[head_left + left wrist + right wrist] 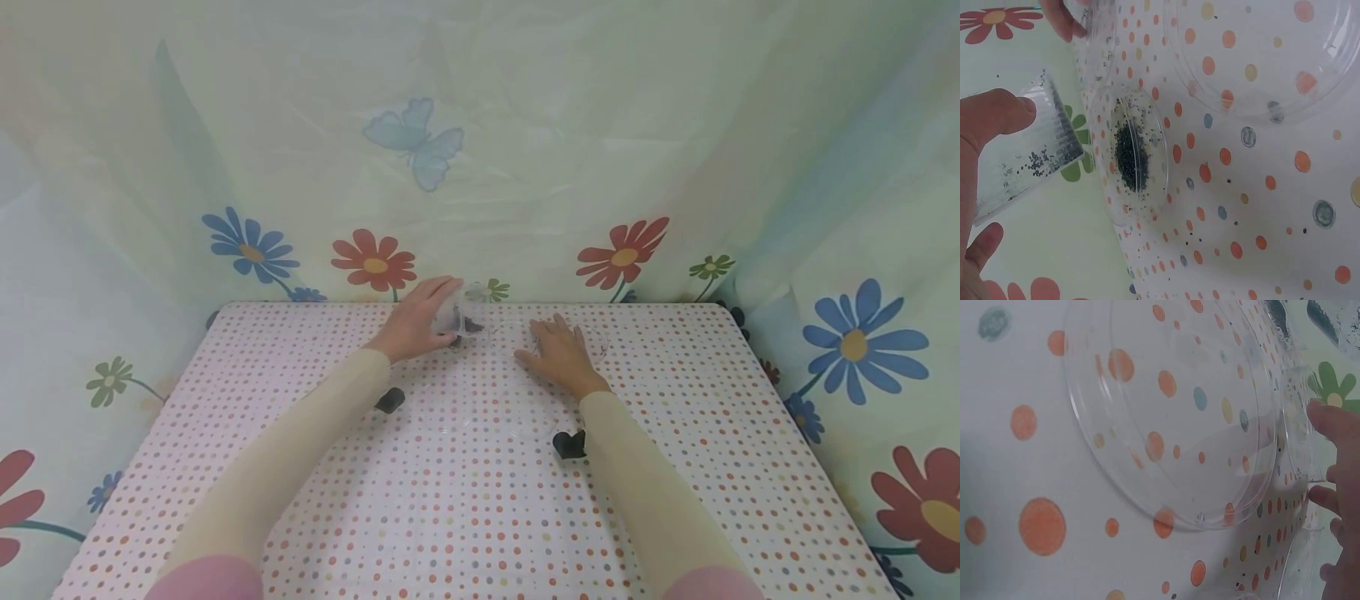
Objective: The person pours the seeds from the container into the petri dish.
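Note:
My left hand [415, 323] grips a clear plastic cup-like container [1019, 150] and holds it tilted. Small black grains [1038, 164] lie in its lower corner. Beside it, a shallow clear round dish [1159, 134] holds a heap of dark grains [1127, 159], with more specks scattered around the heap. My right hand [561, 357] is to the right with its fingers spread. In the right wrist view its fingertips are at a clear piece [1297, 425] dotted with a few specks.
A larger clear round dish [1169, 528] stands on the dotted tablecloth [480, 517], nearer me. Stray dark specks lie on the cloth. Dark pieces show beside the left sleeve [390, 400] and the right sleeve [626, 467]. A flowered curtain [525, 167] hangs behind the table's far edge.

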A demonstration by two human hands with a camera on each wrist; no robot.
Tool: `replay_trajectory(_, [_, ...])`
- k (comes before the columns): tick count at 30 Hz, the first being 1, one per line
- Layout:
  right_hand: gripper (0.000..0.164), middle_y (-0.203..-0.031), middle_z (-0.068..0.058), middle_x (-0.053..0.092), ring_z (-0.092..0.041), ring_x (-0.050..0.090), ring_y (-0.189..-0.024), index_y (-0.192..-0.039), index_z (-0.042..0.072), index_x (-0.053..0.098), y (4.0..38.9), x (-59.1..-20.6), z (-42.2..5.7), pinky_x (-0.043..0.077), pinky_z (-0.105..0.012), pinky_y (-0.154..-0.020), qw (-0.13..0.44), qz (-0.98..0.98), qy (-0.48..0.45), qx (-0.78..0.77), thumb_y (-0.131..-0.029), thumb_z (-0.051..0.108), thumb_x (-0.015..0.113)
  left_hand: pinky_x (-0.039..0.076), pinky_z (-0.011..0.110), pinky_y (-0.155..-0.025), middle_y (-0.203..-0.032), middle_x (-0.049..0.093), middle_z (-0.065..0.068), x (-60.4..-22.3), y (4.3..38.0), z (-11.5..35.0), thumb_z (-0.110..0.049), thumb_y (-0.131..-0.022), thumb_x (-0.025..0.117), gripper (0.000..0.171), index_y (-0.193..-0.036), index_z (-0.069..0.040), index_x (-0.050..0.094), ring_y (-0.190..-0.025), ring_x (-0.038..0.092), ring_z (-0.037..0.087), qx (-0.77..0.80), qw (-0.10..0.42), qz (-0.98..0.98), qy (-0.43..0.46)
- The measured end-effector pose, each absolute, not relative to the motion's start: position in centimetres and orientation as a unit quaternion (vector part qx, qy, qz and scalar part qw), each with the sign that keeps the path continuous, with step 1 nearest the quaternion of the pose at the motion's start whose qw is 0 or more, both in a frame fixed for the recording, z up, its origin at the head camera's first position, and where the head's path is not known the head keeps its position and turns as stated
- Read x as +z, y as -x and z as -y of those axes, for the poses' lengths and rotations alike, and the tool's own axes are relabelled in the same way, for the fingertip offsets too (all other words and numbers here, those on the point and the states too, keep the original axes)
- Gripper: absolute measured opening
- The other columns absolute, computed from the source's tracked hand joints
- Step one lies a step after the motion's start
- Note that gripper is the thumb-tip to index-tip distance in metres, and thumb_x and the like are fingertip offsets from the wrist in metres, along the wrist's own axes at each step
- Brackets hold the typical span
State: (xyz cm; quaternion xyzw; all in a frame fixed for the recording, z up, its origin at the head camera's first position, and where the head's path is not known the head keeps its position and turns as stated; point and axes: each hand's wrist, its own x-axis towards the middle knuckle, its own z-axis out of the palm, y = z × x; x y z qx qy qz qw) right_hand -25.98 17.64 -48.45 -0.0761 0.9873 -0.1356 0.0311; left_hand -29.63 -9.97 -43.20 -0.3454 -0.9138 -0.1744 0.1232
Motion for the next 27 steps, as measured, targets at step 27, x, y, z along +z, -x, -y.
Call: replay_trajectory(27, [0.074,-0.147,-0.013,0.032,-0.034,0.009,-0.142,-0.142,0.010,0.031,25.6,-47.8,-17.1,0.007,-0.058,-0.113,0.057,-0.988,0.049,-0.137,-0.087,0.056,0.047,0.036,0.035,-0.107,-0.144,0.034,0.002,-43.9,29.9,8.0,-0.023,-0.070,0.077,0.087,-0.143,-0.019,0.029,-0.134,0.030,0.017,-0.173,0.142,0.903,0.366])
